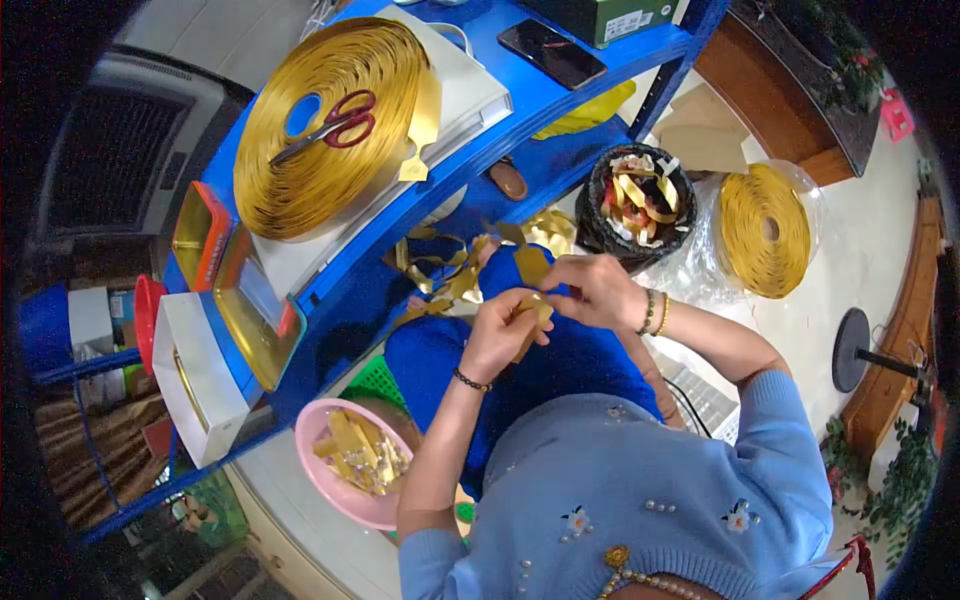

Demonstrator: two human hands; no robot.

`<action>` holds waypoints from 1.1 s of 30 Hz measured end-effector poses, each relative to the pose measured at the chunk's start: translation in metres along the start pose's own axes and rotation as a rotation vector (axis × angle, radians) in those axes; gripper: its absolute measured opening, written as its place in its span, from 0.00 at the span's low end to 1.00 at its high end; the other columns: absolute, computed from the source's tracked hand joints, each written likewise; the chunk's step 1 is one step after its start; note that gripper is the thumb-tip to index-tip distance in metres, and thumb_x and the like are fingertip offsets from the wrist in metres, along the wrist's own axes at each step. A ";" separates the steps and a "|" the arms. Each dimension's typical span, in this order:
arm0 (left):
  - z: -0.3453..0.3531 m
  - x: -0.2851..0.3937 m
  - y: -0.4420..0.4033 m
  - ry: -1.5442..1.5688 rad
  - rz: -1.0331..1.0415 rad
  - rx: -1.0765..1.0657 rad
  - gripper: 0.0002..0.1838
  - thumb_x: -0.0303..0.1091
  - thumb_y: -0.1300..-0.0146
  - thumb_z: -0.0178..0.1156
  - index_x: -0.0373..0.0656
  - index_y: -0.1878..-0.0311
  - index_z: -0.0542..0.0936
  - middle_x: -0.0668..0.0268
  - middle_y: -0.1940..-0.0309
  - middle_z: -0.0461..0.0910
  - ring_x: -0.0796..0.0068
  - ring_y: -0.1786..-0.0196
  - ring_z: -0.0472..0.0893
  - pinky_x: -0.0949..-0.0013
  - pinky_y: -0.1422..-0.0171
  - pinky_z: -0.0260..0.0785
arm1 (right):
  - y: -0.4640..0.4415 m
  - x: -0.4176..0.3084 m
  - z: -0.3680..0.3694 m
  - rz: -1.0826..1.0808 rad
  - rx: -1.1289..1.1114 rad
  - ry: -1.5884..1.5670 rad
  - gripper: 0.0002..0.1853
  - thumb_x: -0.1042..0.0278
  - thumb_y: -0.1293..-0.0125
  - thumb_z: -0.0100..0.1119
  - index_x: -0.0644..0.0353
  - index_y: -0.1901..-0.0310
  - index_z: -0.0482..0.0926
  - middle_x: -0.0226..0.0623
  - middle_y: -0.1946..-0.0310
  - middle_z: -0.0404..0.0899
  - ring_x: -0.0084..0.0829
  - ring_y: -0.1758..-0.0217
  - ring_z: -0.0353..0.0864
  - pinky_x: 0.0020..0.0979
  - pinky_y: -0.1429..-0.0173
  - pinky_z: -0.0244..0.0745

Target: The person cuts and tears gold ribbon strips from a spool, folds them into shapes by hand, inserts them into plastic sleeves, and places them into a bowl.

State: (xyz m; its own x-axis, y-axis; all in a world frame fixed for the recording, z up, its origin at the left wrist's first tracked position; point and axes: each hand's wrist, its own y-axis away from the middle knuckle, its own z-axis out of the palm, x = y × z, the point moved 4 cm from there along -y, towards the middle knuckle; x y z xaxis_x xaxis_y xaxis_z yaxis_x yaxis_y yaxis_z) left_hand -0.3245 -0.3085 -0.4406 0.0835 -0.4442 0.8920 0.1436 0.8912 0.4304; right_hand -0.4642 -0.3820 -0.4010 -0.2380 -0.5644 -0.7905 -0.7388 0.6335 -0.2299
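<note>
My left hand (502,335) is closed round a folded piece of gold ribbon (532,313) above my lap. Close beside it on the right, my right hand (597,290) pinches at the same piece, its fingertips hidden in part. Loose gold ribbon (455,278) lies in loops on and beyond my knees. A big coil of gold ribbon (375,75) rests on the blue shelf, with red-handled scissors (350,120) on top and its loose end hanging at the right.
A pink basin (318,470) holds gold pieces at lower left. A black-lined bin (590,215) with scraps stands beyond my right hand, beside another gold coil (740,225) in clear plastic. The blue shelf (490,150) carries a phone (552,53) and a white box (200,400).
</note>
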 end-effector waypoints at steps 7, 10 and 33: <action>0.004 0.014 0.005 -0.094 -0.014 0.032 0.09 0.22 0.40 0.48 0.33 0.58 0.75 0.62 0.72 0.79 0.79 0.73 0.78 0.77 0.68 0.72 | 0.002 0.008 0.003 0.011 0.019 -0.009 0.05 0.73 0.50 0.60 0.61 0.70 0.78 0.38 0.76 0.77 0.35 0.78 0.77 0.31 0.72 0.71; 0.006 0.016 0.005 -0.119 -0.023 0.028 0.09 0.22 0.40 0.48 0.33 0.58 0.75 0.62 0.72 0.79 0.79 0.73 0.78 0.77 0.68 0.71 | 0.003 0.010 0.002 0.032 -0.028 -0.094 0.05 0.74 0.50 0.60 0.61 0.70 0.78 0.38 0.76 0.78 0.33 0.78 0.77 0.30 0.73 0.70; 0.013 0.016 0.004 -0.020 0.169 0.182 0.04 0.29 0.37 0.53 0.38 0.63 0.74 0.67 0.77 0.75 0.81 0.77 0.75 0.78 0.74 0.67 | 0.007 0.006 0.002 0.120 -0.047 -0.181 0.02 0.75 0.48 0.57 0.61 0.71 0.77 0.39 0.77 0.77 0.35 0.76 0.78 0.31 0.72 0.70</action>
State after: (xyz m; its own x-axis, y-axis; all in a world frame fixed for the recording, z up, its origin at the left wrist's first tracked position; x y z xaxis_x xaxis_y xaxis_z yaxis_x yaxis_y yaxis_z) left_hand -0.3356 -0.3106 -0.4225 0.0718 -0.2868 0.9553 -0.0507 0.9555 0.2907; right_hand -0.4697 -0.3796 -0.4086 -0.2125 -0.3793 -0.9005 -0.7417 0.6626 -0.1041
